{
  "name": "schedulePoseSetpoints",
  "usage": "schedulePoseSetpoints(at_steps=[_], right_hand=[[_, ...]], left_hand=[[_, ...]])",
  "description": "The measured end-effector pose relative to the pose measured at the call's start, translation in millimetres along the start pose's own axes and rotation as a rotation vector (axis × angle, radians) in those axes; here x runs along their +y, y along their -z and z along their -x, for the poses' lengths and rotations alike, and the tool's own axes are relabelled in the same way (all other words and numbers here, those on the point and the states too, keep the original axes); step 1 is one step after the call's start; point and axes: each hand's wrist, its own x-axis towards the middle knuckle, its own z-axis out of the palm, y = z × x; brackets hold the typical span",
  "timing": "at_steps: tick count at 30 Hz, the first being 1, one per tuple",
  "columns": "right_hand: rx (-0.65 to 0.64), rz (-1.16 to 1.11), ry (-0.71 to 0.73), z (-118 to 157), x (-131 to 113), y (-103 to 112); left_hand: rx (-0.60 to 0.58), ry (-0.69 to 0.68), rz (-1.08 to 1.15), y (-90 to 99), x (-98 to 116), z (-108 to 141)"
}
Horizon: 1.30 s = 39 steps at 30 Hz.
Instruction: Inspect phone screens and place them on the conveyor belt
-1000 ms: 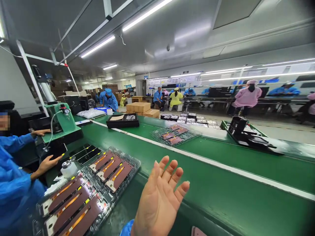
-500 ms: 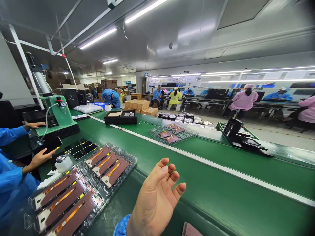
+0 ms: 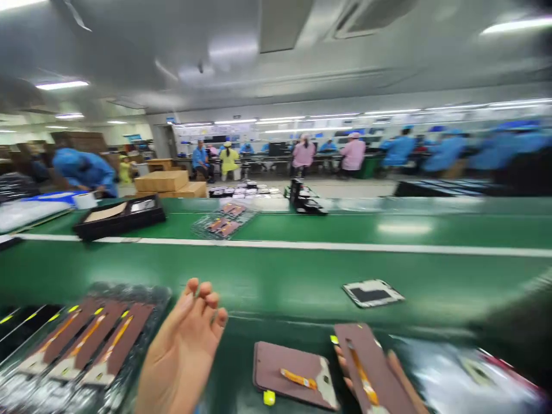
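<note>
At the lower center-left of the frame, the left hand (image 3: 183,351) is raised palm toward the camera, its fingers released and loosely curved, near the clear tray (image 3: 161,299) at lower left, where 3 brown panels (image 3: 135,322) with orange flex strips are visible. At lower right, the right hand (image 3: 407,382) grasps 1 held panel (image 3: 382,368), with fingers along its left edge and the hand at its right edge. The flat panel (image 3: 297,359) lies on the green bench (image 3: 233,379) between the 2 hands, below 1 black-and-white plate (image 3: 374,294) at center right.
</note>
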Motion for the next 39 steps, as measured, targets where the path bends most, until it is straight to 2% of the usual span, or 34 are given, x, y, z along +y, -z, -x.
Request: schedulePoseSetpoints(at_steps=[3, 7, 10, 12, 15, 17, 21, 24, 27, 29, 32, 35, 39], right_hand=[[-0.184, -0.062, 0.095, 10.7, 1.8, -13.0], [-0.285, -0.083, 0.089, 11.4, 2.0, -26.8], [-0.326, -0.089, 0.094, 7.4, 3.2, -26.9], [-0.352, -0.095, 0.101, 4.9, 4.2, -25.4], [-0.364, -0.115, 0.092, 4.3, 4.5, -25.9], [-0.367, -0.134, 0.092, 5.5, 4.0, -28.1], [-0.401, -0.204, 0.083, 3.6, 3.3, -30.6], [-0.436, -0.225, 0.076, -3.8, 2.9, -29.6], [-0.472, -0.194, 0.082, -10.3, 2.0, -29.1], [-0.48, -0.179, 0.087, -11.8, 1.8, -29.6], [-0.454, -0.187, 0.088, -11.2, 1.8, -31.1], [-0.436, -0.206, 0.071, -9.2, 1.3, -32.1], [-0.436, -0.158, 0.066, -3.9, 4.1, -23.3]], left_hand=[[-0.048, 0.021, -0.047, -7.2, 0.8, -3.3], [-0.066, 0.073, -0.1, -12.4, -9.4, -8.2], [-0.088, 0.103, -0.217, -7.9, -29.9, -21.5], [-0.126, 0.109, -0.322, -4.3, -51.8, -40.7], [-0.246, 0.042, -0.655, -5.6, -100.4, -87.3], [-0.412, -0.053, -1.165, -11.3, -142.9, -124.8], [-0.595, -0.004, -1.561, -21.8, -234.8, -185.4], [-0.736, -0.052, -1.789, -21.3, -289.9, -204.1], [-0.813, -0.108, -1.981, -14.9, -321.3, -207.6], [-0.833, -0.139, -2.068, -10.6, -327.4, -208.3], [-0.875, -0.19, -2.089, -8.6, -315.4, -213.0], [-0.822, -0.23, -2.035, -10.6, -283.9, -221.7], [-0.61, -0.275, -1.847, -5.3, -221.8, -220.9]])
